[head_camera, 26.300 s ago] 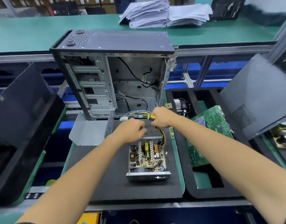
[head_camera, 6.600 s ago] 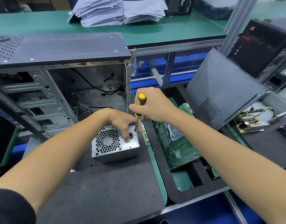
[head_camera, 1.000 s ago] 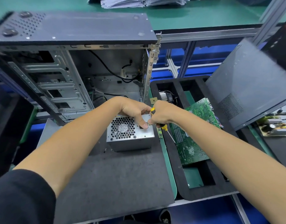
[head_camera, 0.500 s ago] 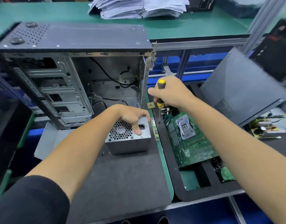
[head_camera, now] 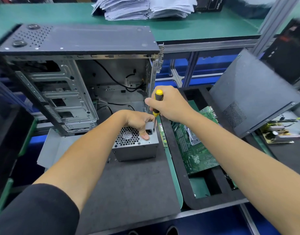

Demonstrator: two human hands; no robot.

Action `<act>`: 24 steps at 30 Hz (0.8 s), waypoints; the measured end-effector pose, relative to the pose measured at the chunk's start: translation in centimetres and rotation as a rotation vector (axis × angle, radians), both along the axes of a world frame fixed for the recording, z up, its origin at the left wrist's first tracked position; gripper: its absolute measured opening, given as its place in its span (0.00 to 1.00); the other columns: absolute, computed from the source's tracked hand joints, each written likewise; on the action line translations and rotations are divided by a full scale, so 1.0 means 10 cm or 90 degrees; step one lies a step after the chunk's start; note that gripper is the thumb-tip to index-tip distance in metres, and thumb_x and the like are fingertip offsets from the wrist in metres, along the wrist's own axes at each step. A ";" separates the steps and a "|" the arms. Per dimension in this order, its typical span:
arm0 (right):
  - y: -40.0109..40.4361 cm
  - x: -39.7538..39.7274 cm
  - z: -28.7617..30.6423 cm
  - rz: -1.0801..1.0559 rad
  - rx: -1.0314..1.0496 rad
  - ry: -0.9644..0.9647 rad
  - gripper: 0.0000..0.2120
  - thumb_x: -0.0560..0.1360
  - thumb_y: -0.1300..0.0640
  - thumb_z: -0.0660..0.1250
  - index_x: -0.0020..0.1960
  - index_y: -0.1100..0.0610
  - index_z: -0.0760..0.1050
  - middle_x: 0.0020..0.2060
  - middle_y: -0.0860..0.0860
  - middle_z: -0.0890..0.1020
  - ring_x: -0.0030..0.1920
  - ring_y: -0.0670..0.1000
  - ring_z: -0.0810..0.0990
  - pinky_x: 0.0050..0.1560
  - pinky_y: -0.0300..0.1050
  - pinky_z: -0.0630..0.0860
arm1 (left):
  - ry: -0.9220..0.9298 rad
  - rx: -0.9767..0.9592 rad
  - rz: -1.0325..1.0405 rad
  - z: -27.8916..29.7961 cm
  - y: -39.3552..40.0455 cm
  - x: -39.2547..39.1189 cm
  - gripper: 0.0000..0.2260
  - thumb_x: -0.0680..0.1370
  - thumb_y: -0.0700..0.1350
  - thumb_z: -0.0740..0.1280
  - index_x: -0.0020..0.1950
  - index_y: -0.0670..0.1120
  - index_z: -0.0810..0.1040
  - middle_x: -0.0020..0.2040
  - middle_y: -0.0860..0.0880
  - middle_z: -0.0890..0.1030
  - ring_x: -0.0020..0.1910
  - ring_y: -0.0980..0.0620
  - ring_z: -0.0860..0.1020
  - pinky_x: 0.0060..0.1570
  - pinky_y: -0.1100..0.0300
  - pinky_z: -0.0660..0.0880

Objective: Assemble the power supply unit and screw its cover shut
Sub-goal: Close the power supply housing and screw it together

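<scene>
the psu (head_camera: 137, 148) stands closed on the worktop (head_camera: 129, 184) mat, fan grille up. left hand (head_camera: 139, 121) presses it steady; right hand (head_camera: 169, 104) grasps the screwdriver (head_camera: 157, 102), tip at the top right corner. cover looks on, screwing likely near its end.

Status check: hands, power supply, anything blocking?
Right hand grips screwdriver, tip at power supply top corner. Left hand steadies it. Nothing blocking.

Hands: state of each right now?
Left hand: open, fingers pressing on the power supply unit.
Right hand: gripping the screwdriver, tip at the unit's top.
</scene>
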State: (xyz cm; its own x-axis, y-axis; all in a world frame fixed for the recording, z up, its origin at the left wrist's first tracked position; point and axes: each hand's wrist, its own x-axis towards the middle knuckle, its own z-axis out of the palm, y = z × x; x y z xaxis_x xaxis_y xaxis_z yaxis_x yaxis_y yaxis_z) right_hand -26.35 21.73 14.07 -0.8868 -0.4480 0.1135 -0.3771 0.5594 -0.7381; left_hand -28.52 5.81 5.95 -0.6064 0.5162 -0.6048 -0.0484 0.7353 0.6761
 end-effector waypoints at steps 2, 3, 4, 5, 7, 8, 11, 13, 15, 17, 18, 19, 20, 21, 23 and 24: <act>0.00 0.00 0.00 -0.002 0.012 0.009 0.12 0.76 0.55 0.67 0.41 0.64 0.76 0.32 0.49 0.83 0.31 0.42 0.77 0.37 0.39 0.74 | 0.000 -0.004 0.004 0.00 0.00 0.00 0.25 0.67 0.33 0.76 0.60 0.35 0.69 0.45 0.49 0.75 0.45 0.52 0.74 0.46 0.58 0.69; 0.00 0.00 0.00 -0.001 0.014 0.009 0.12 0.76 0.55 0.67 0.41 0.63 0.76 0.32 0.49 0.83 0.32 0.43 0.77 0.38 0.40 0.74 | 0.000 -0.006 0.006 0.00 0.00 0.00 0.25 0.67 0.34 0.76 0.60 0.35 0.69 0.45 0.48 0.75 0.45 0.51 0.73 0.47 0.57 0.69; 0.00 0.00 0.00 0.001 0.016 0.008 0.12 0.76 0.54 0.67 0.41 0.63 0.76 0.32 0.49 0.82 0.32 0.44 0.77 0.38 0.40 0.74 | 0.002 -0.007 0.007 0.00 0.00 0.01 0.25 0.67 0.34 0.76 0.60 0.34 0.68 0.46 0.47 0.74 0.45 0.50 0.72 0.47 0.56 0.69; 0.01 0.00 -0.01 0.005 0.019 0.007 0.12 0.76 0.54 0.67 0.41 0.63 0.76 0.32 0.49 0.82 0.33 0.44 0.78 0.38 0.41 0.74 | 0.003 -0.008 0.006 0.00 0.01 0.01 0.25 0.68 0.34 0.76 0.59 0.34 0.69 0.46 0.47 0.74 0.45 0.50 0.72 0.48 0.55 0.68; 0.02 0.01 -0.02 0.013 0.024 0.002 0.13 0.76 0.54 0.68 0.41 0.64 0.75 0.32 0.50 0.83 0.34 0.46 0.79 0.40 0.42 0.75 | 0.002 -0.007 0.002 0.00 0.00 0.01 0.22 0.68 0.35 0.76 0.57 0.36 0.69 0.45 0.49 0.74 0.44 0.52 0.72 0.47 0.57 0.68; 0.02 0.02 -0.02 0.017 0.024 0.000 0.13 0.76 0.54 0.68 0.41 0.64 0.75 0.33 0.51 0.83 0.35 0.47 0.80 0.40 0.43 0.75 | 0.001 -0.007 0.000 0.00 0.00 0.01 0.21 0.68 0.36 0.76 0.55 0.37 0.70 0.44 0.50 0.74 0.43 0.53 0.72 0.46 0.58 0.68; 0.02 0.04 -0.02 0.028 0.025 0.008 0.15 0.76 0.52 0.68 0.41 0.65 0.74 0.34 0.54 0.83 0.37 0.52 0.79 0.41 0.46 0.75 | -0.002 0.002 0.000 0.00 0.01 0.00 0.20 0.68 0.35 0.76 0.54 0.40 0.71 0.44 0.51 0.76 0.44 0.54 0.74 0.46 0.60 0.69; 0.02 0.06 0.00 0.032 0.025 0.001 0.17 0.76 0.50 0.67 0.41 0.65 0.74 0.35 0.55 0.83 0.36 0.52 0.79 0.41 0.47 0.76 | -0.004 0.016 0.003 0.00 0.02 0.01 0.18 0.67 0.34 0.76 0.52 0.43 0.73 0.43 0.53 0.78 0.44 0.58 0.76 0.45 0.66 0.70; 0.03 0.07 0.04 0.037 0.026 -0.021 0.18 0.76 0.49 0.66 0.43 0.65 0.74 0.35 0.53 0.84 0.29 0.45 0.77 0.38 0.44 0.76 | -0.009 0.026 0.000 0.01 0.02 0.01 0.17 0.67 0.34 0.76 0.48 0.48 0.74 0.41 0.58 0.79 0.41 0.63 0.77 0.43 0.71 0.70; 0.03 0.08 0.06 0.043 0.033 -0.030 0.17 0.77 0.50 0.65 0.44 0.66 0.73 0.35 0.54 0.84 0.26 0.43 0.75 0.34 0.42 0.75 | -0.003 0.026 -0.004 0.01 0.02 0.01 0.17 0.67 0.34 0.77 0.48 0.48 0.73 0.42 0.55 0.79 0.44 0.59 0.77 0.45 0.66 0.71; 0.03 0.08 0.07 0.043 0.039 -0.024 0.16 0.76 0.51 0.65 0.44 0.66 0.73 0.35 0.56 0.83 0.26 0.44 0.76 0.33 0.42 0.74 | 0.002 0.022 -0.003 0.01 0.03 0.01 0.18 0.67 0.35 0.77 0.49 0.47 0.73 0.43 0.54 0.78 0.46 0.55 0.76 0.47 0.63 0.70; 0.04 0.08 0.08 0.040 0.041 -0.016 0.15 0.76 0.52 0.64 0.44 0.66 0.73 0.35 0.56 0.83 0.27 0.46 0.76 0.32 0.42 0.74 | 0.005 0.020 0.000 0.01 0.03 0.02 0.18 0.67 0.35 0.77 0.50 0.47 0.72 0.44 0.53 0.78 0.47 0.53 0.75 0.49 0.60 0.70; 0.05 0.09 0.09 0.036 0.036 -0.010 0.15 0.76 0.53 0.64 0.43 0.66 0.73 0.34 0.57 0.83 0.28 0.48 0.76 0.32 0.43 0.74 | 0.006 0.025 0.011 0.01 0.02 0.03 0.19 0.67 0.35 0.77 0.51 0.48 0.72 0.46 0.53 0.77 0.48 0.53 0.75 0.52 0.59 0.70; 0.05 0.09 0.10 0.032 0.027 -0.009 0.15 0.76 0.53 0.64 0.43 0.66 0.73 0.34 0.57 0.83 0.27 0.49 0.75 0.32 0.44 0.74 | 0.006 0.034 0.027 0.01 0.01 0.04 0.21 0.67 0.36 0.77 0.53 0.49 0.71 0.48 0.54 0.77 0.51 0.53 0.74 0.56 0.57 0.70; 0.07 0.09 0.10 0.022 0.005 -0.009 0.15 0.76 0.53 0.64 0.43 0.67 0.73 0.34 0.56 0.83 0.25 0.46 0.75 0.31 0.43 0.73 | 0.007 0.060 0.055 -0.01 -0.02 0.07 0.27 0.68 0.36 0.77 0.61 0.49 0.68 0.58 0.51 0.75 0.59 0.52 0.72 0.64 0.53 0.67; 0.08 0.08 0.10 0.016 -0.006 -0.006 0.15 0.76 0.54 0.64 0.43 0.67 0.73 0.33 0.56 0.83 0.24 0.44 0.75 0.30 0.41 0.73 | 0.006 0.074 0.064 -0.01 -0.03 0.08 0.32 0.68 0.37 0.77 0.66 0.49 0.65 0.63 0.48 0.73 0.64 0.51 0.70 0.68 0.52 0.65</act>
